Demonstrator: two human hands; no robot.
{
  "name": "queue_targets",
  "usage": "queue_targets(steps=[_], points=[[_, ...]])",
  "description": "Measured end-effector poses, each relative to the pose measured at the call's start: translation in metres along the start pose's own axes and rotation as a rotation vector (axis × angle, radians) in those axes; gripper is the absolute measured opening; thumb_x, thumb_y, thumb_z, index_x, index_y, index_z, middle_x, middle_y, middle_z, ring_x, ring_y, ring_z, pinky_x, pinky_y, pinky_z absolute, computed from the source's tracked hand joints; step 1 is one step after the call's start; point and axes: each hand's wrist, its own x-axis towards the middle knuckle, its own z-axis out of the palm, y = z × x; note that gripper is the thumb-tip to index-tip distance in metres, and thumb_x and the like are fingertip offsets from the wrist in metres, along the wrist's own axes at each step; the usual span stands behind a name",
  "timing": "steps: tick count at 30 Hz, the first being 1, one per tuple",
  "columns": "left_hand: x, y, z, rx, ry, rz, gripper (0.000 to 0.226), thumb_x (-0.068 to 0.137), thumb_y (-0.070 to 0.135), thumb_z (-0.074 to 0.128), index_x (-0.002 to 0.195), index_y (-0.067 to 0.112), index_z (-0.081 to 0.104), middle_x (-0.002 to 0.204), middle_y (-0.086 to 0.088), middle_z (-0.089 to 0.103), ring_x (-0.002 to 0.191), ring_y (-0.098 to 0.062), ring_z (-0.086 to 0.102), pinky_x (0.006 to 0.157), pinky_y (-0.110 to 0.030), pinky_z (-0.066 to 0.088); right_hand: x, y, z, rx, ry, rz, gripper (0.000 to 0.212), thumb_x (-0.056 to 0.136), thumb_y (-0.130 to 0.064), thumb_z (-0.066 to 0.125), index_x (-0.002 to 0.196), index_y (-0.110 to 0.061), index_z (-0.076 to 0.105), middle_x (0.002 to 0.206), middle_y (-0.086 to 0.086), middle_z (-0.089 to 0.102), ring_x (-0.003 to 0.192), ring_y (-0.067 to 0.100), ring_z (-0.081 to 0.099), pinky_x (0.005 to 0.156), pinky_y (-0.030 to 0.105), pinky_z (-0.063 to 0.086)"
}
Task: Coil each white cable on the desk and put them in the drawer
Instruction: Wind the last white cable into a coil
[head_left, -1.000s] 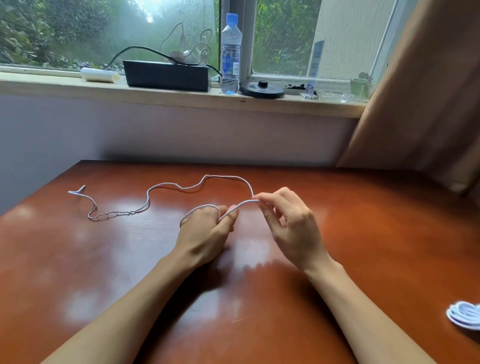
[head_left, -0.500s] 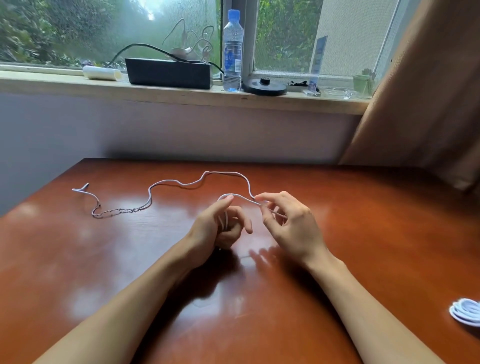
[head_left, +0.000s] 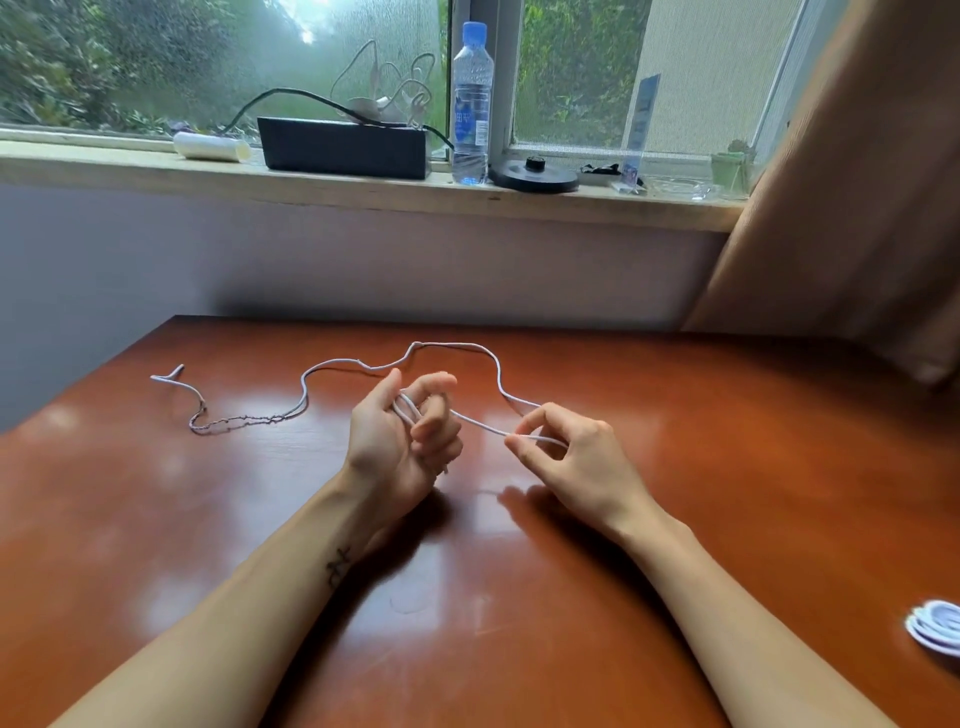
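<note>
As the head view shows only the top of the desk (head_left: 727, 441), the drawer is not seen. The cable (head_left: 457, 344) lies on the desk. Its free end is far out at 10 o'clock from the hands, its middle runs in waves across 12 o'clock, and its near part comes down to the hands.

The left hand (head_left: 400, 441), palm turned up, has its fingers curled round a few small loops of the cable. The right hand (head_left: 566, 457), near it at 3 o'clock, pinches the cable between thumb and forefinger. The hands are apart, and a short straight piece of cable joins them.

The step in hand is, I judge, the winding. To do it well, the right hand should feed the cable with light tension and lay each turn the same size as the last one. The left hand should press the loops so that they do not spring open. The part near 10 o'clock looks twisted and may need smoothing before it reaches the loops; I judge it the only hindrance.

A coiled cable (head_left: 935, 631) lies at 4 o'clock, at the edge of the view. On the sill (head_left: 156, 174) at 12 o'clock stand a box (head_left: 343, 148) and a bottle (head_left: 471, 104). A curtain (head_left: 857, 182) hangs at 2 o'clock.
</note>
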Motion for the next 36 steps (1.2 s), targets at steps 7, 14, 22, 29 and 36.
queue_targets(steps=[7, 14, 22, 29, 36], points=[[0.000, 0.011, -0.004, -0.288, 0.049, 0.005, 0.056, 0.100, 0.041, 0.035, 0.131, -0.003, 0.052, 0.066, 0.000, 0.030, 0.050, -0.013, 0.022, 0.045, -0.026, 0.025, -0.004, -0.005, 0.004, 0.021, -0.117, -0.066, 0.011, 0.092, -0.035, 0.071, 0.100, -0.036, 0.078, 0.075, -0.010, 0.073, 0.062, 0.005, 0.061, 0.067, 0.032, 0.052], [0.004, 0.011, -0.006, -0.361, 0.007, 0.009, 0.029, 0.101, 0.041, 0.034, 0.085, 0.017, 0.038, 0.072, 0.000, 0.034, 0.058, -0.012, 0.024, 0.049, -0.025, 0.030, -0.008, -0.017, 0.005, -0.062, -0.218, -0.059, 0.016, 0.092, -0.036, 0.072, 0.105, -0.038, 0.080, 0.053, -0.028, 0.056, 0.054, -0.001, 0.052, 0.062, 0.019, 0.042], [0.008, 0.004, 0.006, 0.026, 0.230, 0.131, 0.024, 0.110, 0.039, 0.032, 0.097, 0.025, 0.046, 0.063, 0.003, 0.036, 0.047, -0.008, 0.024, 0.049, -0.021, 0.024, -0.010, -0.022, 0.012, -0.015, -0.311, -0.120, 0.021, 0.091, -0.029, 0.071, 0.110, -0.028, 0.080, 0.065, -0.032, 0.064, 0.061, -0.011, 0.056, 0.069, 0.021, 0.050], [0.016, -0.007, -0.002, 0.440, 0.252, 0.331, 0.041, 0.111, 0.028, 0.032, 0.153, 0.029, 0.032, 0.067, -0.002, 0.036, 0.043, -0.005, 0.028, 0.045, -0.019, 0.028, -0.008, -0.019, 0.008, -0.112, -0.250, -0.097, 0.011, 0.087, -0.034, 0.071, 0.096, -0.034, 0.077, 0.058, -0.031, 0.056, 0.059, -0.004, 0.054, 0.063, 0.022, 0.038], [0.014, -0.013, -0.008, 0.752, 0.189, 0.445, 0.050, 0.110, 0.010, 0.036, 0.157, 0.026, 0.031, 0.069, 0.007, 0.052, 0.049, -0.008, 0.032, 0.049, -0.023, 0.033, -0.006, -0.020, 0.006, -0.165, -0.166, -0.125, 0.011, 0.088, -0.036, 0.070, 0.098, -0.035, 0.076, 0.071, -0.020, 0.060, 0.064, -0.001, 0.053, 0.066, 0.026, 0.045]])
